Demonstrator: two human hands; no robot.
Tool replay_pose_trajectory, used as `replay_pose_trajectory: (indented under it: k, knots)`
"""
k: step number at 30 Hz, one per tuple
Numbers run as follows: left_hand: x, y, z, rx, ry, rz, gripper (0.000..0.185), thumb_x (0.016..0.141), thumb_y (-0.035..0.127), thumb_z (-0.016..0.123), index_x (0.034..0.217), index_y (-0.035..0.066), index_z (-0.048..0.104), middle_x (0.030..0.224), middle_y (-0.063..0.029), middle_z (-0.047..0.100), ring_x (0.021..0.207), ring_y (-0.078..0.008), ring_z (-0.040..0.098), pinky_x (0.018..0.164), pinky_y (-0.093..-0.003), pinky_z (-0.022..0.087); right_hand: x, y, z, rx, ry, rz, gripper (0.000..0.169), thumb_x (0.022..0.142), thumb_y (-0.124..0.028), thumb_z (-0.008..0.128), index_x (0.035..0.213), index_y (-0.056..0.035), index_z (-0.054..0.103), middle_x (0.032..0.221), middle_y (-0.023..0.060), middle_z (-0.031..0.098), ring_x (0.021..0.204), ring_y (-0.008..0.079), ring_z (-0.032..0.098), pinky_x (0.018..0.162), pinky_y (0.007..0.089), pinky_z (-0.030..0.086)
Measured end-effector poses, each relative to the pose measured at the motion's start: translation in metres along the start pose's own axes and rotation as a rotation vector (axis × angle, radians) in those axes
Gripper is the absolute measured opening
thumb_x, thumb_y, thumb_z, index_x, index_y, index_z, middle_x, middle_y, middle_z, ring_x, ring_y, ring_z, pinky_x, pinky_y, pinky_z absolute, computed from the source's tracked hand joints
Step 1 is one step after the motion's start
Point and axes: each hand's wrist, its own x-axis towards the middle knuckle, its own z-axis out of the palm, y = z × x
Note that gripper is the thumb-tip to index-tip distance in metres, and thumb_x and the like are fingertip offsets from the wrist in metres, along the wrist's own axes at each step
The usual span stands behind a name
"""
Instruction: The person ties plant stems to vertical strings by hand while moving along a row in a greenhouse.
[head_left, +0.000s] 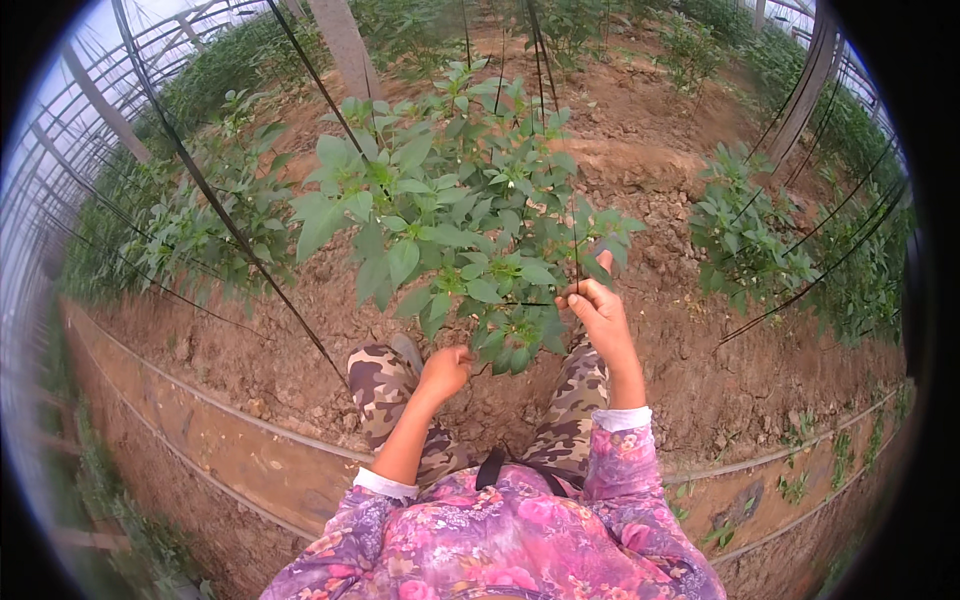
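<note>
A leafy pepper plant (465, 217) with small white flowers stands in the soil before me, between my knees. My right hand (602, 315) is at the plant's right side, thumb and forefinger pinched on a thin black string (575, 225) that runs up past the leaves. A short dark length of string (525, 304) crosses the stems just left of those fingertips. Below the lower leaves, my left hand (446, 373) has its fingers curled in beside the plant. Whether anything is between them is hidden.
Black strings slope down on the left (225, 217) and right (817, 277). More pepper plants (746, 225) grow on both sides. Concrete posts (345, 49) rise behind. A low ledge (247, 442) runs behind my legs, across the bare, cloddy soil (675, 375).
</note>
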Motion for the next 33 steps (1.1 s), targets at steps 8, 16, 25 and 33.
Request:
replay_pose_trajectory:
  k: [8,16,25,33]
  knots:
    - [0.014,0.040,0.089,-0.161,0.533,0.273,0.024,0.071,0.013,0.067,0.087,0.001,0.054,0.082,-0.0167,0.058,0.076,-0.0367,0.055,0.067,-0.0411,0.045,0.001,0.015,-0.004,0.003,-0.040,0.087,0.014,0.087,-0.010,0.052,0.092,0.0026,0.056,0.085,0.0043,0.062,0.077,0.0083,0.053,0.069,0.0236,0.043]
    - [0.075,0.059,0.065,-1.090,0.741,0.164,0.011,0.082,0.011,0.060,0.080,0.001,0.056,0.072,-0.0030,0.055,0.062,-0.0133,0.052,0.055,-0.0284,0.042,0.010,0.029,-0.003,-0.018,-0.046,0.082,0.015,0.088,-0.011,0.052,0.089,0.0042,0.054,0.087,0.0090,0.062,0.082,0.0152,0.061,0.072,0.0267,0.049]
    - [0.090,0.073,0.011,-1.058,0.377,0.042,0.011,0.082,-0.001,0.053,0.091,-0.001,0.059,0.088,-0.0082,0.063,0.078,-0.0135,0.060,0.070,-0.0278,0.048,0.008,0.010,0.023,-0.215,-0.217,0.035,0.013,0.082,-0.007,0.056,0.091,0.0028,0.055,0.075,0.0080,0.057,0.067,0.0149,0.053,0.062,0.0278,0.042]
    - [0.070,0.074,0.019,-0.121,0.053,0.438,0.031,0.066,-0.007,0.052,0.096,0.003,0.058,0.097,-0.0146,0.059,0.092,-0.0344,0.055,0.079,-0.0391,0.044,0.013,-0.001,0.030,-0.199,0.033,-0.160,0.013,0.081,-0.005,0.055,0.091,0.0030,0.054,0.079,0.0134,0.056,0.069,0.0227,0.055,0.063,0.0308,0.043]
